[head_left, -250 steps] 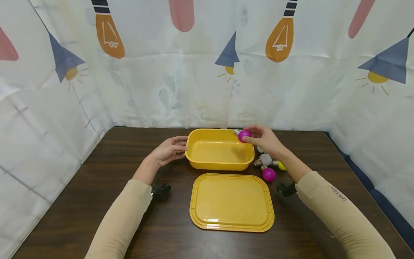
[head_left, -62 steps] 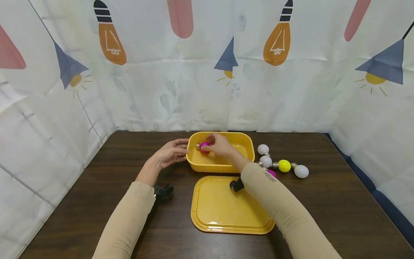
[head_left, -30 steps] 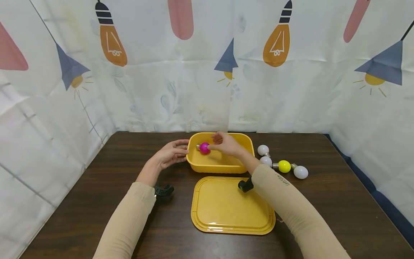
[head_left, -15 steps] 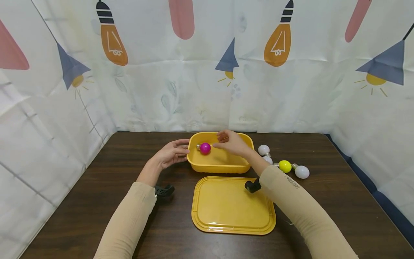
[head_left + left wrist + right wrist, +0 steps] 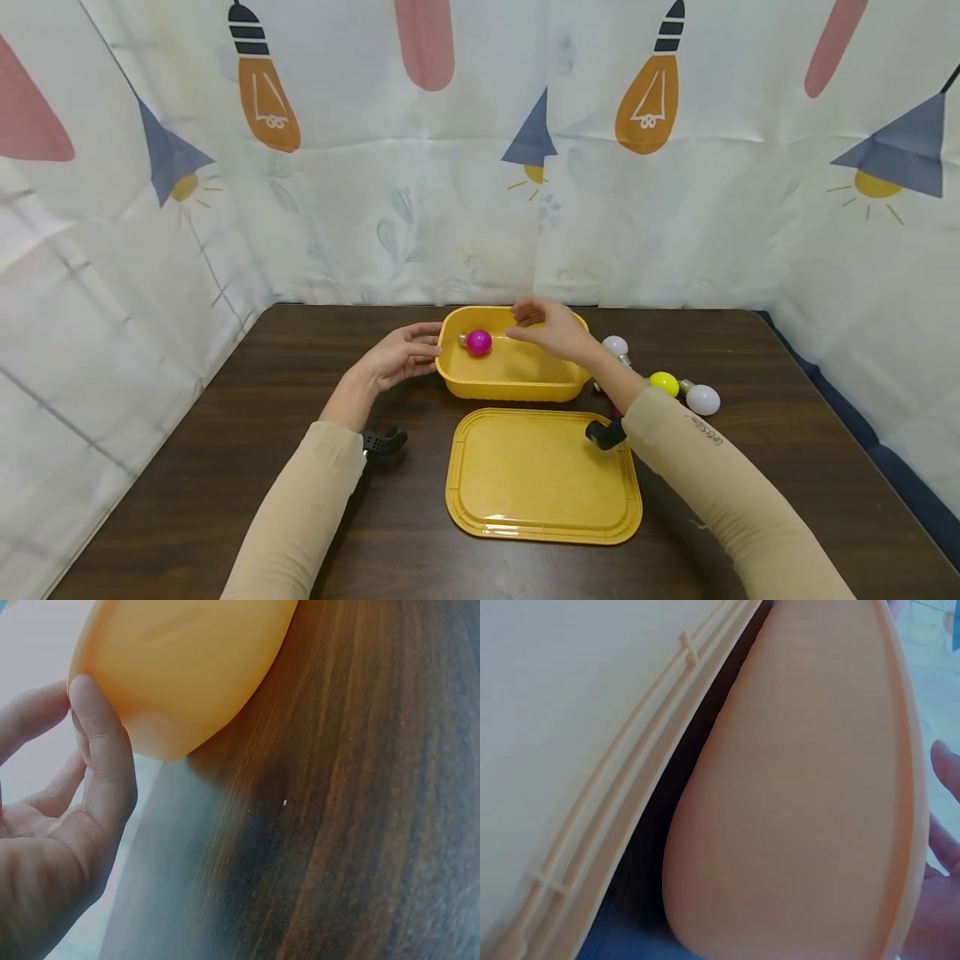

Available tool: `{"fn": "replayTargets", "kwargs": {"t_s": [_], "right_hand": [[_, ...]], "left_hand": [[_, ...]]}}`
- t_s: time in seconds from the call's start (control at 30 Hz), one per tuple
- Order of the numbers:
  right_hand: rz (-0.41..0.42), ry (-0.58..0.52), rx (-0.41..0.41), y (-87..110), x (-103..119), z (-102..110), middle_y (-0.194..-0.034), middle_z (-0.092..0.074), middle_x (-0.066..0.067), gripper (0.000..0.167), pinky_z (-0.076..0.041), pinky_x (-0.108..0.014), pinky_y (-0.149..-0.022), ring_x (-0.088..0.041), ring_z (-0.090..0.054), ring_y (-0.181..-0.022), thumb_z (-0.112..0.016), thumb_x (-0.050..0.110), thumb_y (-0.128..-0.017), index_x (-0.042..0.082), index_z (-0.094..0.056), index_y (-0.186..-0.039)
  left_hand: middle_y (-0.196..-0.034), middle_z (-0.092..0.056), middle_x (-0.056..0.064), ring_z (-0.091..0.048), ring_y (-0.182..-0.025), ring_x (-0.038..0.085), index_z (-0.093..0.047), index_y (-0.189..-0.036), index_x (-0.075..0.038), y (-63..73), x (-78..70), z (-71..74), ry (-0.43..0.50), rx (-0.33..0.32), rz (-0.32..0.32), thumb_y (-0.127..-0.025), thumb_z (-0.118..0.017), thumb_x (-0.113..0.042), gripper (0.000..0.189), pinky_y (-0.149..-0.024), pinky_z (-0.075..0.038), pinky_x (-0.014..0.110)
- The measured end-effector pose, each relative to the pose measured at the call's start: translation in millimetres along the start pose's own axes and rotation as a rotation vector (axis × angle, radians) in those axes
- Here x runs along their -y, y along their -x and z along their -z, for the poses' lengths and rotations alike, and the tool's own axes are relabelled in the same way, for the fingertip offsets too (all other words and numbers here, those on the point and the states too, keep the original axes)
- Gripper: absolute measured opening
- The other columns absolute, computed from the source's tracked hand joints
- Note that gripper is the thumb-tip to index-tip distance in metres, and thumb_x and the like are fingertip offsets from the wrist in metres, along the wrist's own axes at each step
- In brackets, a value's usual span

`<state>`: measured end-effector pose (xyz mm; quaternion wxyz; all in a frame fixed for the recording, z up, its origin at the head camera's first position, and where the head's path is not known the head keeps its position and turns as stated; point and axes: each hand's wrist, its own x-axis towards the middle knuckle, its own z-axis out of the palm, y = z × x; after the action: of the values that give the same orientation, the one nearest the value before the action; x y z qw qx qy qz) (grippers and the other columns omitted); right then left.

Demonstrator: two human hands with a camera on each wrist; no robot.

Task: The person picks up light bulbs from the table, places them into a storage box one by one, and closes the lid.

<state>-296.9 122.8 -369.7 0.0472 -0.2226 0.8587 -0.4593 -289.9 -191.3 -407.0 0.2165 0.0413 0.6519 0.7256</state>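
A magenta light bulb (image 5: 479,342) with a metal screw base lies in the left part of a yellow plastic box (image 5: 517,390). My left hand (image 5: 401,357) touches the box's left end with loosely extended fingers. In the left wrist view, the thumb (image 5: 101,727) rests against the box wall (image 5: 187,667) near its rim. Over the right half of the box hovers my right hand (image 5: 555,332), fingers apart and holding nothing, clear of the bulb. Only part of that hand (image 5: 945,847) shows beyond the box wall (image 5: 795,795) in the right wrist view.
A flat yellow lid (image 5: 543,479) lies in front of the box on the dark wooden table (image 5: 225,467). Right of the box are a white bulb (image 5: 616,345), a yellow bulb (image 5: 663,382) and another white bulb (image 5: 702,399); my right forearm partly hides others. A printed curtain (image 5: 465,208) hangs behind.
My right hand carried the magenta bulb into the box, let go of it at the left side, and has drawn back to the right. The left hand stays at the box's left end.
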Motion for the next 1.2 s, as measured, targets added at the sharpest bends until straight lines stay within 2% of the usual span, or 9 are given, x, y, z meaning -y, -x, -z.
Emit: {"fn": "replayTargets", "kwargs": {"t_s": [0.27,0.53,0.77,0.97,1.2], "right_hand": [[0.024,-0.021,-0.028,9.3,-3.6,12.7,-0.128,-0.064,-0.017,0.038,-0.052,-0.043,-0.098,-0.023,-0.062,-0.113,-0.073,0.029,-0.098,0.008,-0.064,-0.129],[0.039,-0.061,-0.037,18.6,-2.8,22.3,-0.122,-0.066,-0.008,0.039,-0.050,-0.046,-0.099,-0.024,-0.062,-0.113,-0.074,0.032,-0.097,0.009,-0.065,-0.128],[0.032,-0.059,-0.045,24.8,-3.8,28.7,-0.128,-0.065,-0.013,0.040,-0.050,-0.047,-0.101,-0.025,-0.061,-0.117,-0.072,0.032,-0.098,0.008,-0.064,-0.130],[0.023,-0.054,-0.051,31.0,-4.7,34.4,-0.124,-0.066,-0.005,0.038,-0.050,-0.045,-0.101,-0.023,-0.060,-0.117,-0.072,0.033,-0.099,0.011,-0.064,-0.129],[0.042,-0.066,-0.044,38.1,-5.2,40.7,-0.123,-0.066,-0.008,0.038,-0.050,-0.048,-0.099,-0.026,-0.061,-0.117,-0.070,0.030,-0.100,0.008,-0.064,-0.130]], "left_hand": [[-0.142,-0.050,0.030,-0.070,-0.100,0.025,-0.036,-0.156,-0.002,-0.8,-1.1,-0.8,0.006,-0.011,0.005,-0.101,-0.060,0.003,0.060,-0.083,-0.060,0.032],[-0.139,-0.053,0.028,-0.070,-0.097,0.024,-0.037,-0.156,-0.003,0.5,-1.0,-1.5,0.017,-0.022,0.009,-0.101,-0.060,0.003,0.059,-0.081,-0.060,0.032],[-0.140,-0.052,0.029,-0.070,-0.096,0.023,-0.036,-0.157,-0.003,0.9,-1.1,-1.3,0.010,-0.021,0.010,-0.101,-0.060,0.002,0.060,-0.082,-0.060,0.031],[-0.137,-0.054,0.030,-0.071,-0.096,0.023,-0.038,-0.155,-0.003,1.6,-1.6,-2.3,0.018,-0.024,0.011,-0.101,-0.060,0.002,0.059,-0.081,-0.060,0.032],[-0.144,-0.049,0.031,-0.069,-0.100,0.026,-0.038,-0.156,-0.004,2.8,-2.0,-2.9,0.015,-0.025,0.014,-0.102,-0.060,0.002,0.059,-0.082,-0.060,0.031]]}}
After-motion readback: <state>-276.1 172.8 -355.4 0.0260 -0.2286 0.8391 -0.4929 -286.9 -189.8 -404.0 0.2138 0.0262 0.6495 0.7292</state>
